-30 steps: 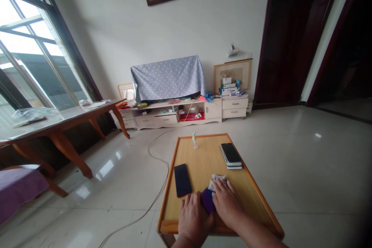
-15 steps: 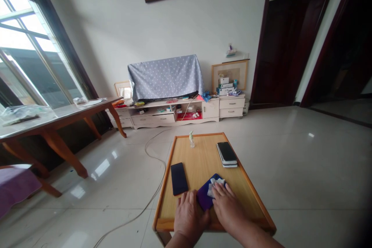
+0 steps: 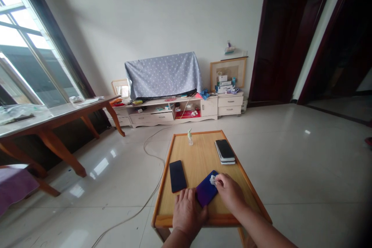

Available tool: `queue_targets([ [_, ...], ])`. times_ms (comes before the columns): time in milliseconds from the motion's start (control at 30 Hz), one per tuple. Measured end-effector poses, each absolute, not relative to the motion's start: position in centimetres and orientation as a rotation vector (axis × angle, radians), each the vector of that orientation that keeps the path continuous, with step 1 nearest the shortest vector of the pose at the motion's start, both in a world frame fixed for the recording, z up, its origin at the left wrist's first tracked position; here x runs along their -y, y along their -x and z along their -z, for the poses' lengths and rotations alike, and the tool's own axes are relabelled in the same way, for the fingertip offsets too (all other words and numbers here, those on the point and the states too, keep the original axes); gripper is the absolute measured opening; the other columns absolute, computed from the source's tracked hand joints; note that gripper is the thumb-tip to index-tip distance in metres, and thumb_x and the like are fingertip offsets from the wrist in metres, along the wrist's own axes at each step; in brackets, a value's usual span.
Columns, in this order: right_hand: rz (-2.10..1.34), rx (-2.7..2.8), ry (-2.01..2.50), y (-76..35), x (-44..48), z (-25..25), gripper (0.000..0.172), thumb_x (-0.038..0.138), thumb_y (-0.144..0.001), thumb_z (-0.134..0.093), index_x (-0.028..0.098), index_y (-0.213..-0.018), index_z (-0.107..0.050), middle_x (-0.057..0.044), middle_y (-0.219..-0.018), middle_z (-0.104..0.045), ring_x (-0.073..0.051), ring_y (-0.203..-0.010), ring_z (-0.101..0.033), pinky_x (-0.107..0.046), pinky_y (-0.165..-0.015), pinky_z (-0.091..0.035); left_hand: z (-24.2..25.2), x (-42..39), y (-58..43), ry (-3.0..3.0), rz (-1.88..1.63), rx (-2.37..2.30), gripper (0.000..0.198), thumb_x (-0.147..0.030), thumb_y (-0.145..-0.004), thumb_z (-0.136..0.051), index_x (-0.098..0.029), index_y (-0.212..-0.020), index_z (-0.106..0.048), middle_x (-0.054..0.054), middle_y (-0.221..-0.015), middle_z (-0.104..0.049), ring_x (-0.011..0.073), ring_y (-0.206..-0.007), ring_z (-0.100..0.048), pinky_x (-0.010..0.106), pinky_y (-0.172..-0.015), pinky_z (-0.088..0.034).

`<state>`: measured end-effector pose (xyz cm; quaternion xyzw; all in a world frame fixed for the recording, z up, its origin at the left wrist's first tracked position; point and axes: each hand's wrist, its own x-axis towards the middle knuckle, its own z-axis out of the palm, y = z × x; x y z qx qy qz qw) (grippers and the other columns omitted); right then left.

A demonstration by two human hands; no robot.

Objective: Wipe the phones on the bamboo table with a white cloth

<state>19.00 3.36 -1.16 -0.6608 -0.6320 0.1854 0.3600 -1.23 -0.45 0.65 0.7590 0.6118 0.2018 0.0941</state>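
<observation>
A purple phone (image 3: 206, 193) lies face down near the front of a small wooden table (image 3: 200, 162). My left hand (image 3: 186, 213) rests flat on the table, fingers against the phone's left edge, holding it still. My right hand (image 3: 229, 193) is closed on a small white wipe (image 3: 213, 180) and presses it on the phone's far corner. A black phone (image 3: 177, 176) lies to the left of them. A stack of two or three phones (image 3: 224, 151) sits at the table's far right.
A tiny bottle (image 3: 190, 138) stands at the table's far edge. A white cable (image 3: 151, 155) trails over the tiled floor on the left. A long table (image 3: 55, 116) stands by the window, and a TV cabinet (image 3: 174, 108) with a covered screen lines the back wall.
My right hand has bunched the wipe smaller and shifted to the phone's far corner, so more of the purple back shows. The view has dropped slightly.
</observation>
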Motion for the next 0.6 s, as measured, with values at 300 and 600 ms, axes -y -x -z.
queue_targets([
  [300, -0.312, 2.047, 1.646, -14.9, 0.0, 0.5, 0.04, 0.024, -0.094, -0.037, 0.023, -0.121, -0.067, -0.008, -0.134, -0.061, -0.025, -0.123, -0.05, -0.037, -0.107, -0.032, -0.5, 0.2, 1.4, -2.243, -0.596, -1.819, 0.038, -0.041, -0.076, -0.059, -0.025, -0.111, -0.058, 0.005, -0.107, -0.061, 0.0253, -0.108, -0.05, 0.035, -0.097, -0.033],
  [600, -0.153, 2.076, 1.902, -17.6, -1.8, -0.5, 0.057, 0.048, -0.102, -0.018, 0.025, -0.129, -0.062, -0.006, -0.142, -0.055, -0.03, -0.145, -0.027, -0.055, -0.117, -0.014, -0.2, 0.4, 1.3, -2.253, -0.655, -1.801, 0.046, -0.042, -0.073, -0.064, -0.024, -0.114, -0.057, 0.005, -0.109, -0.06, 0.0254, -0.11, -0.05, 0.035, -0.099, -0.033],
])
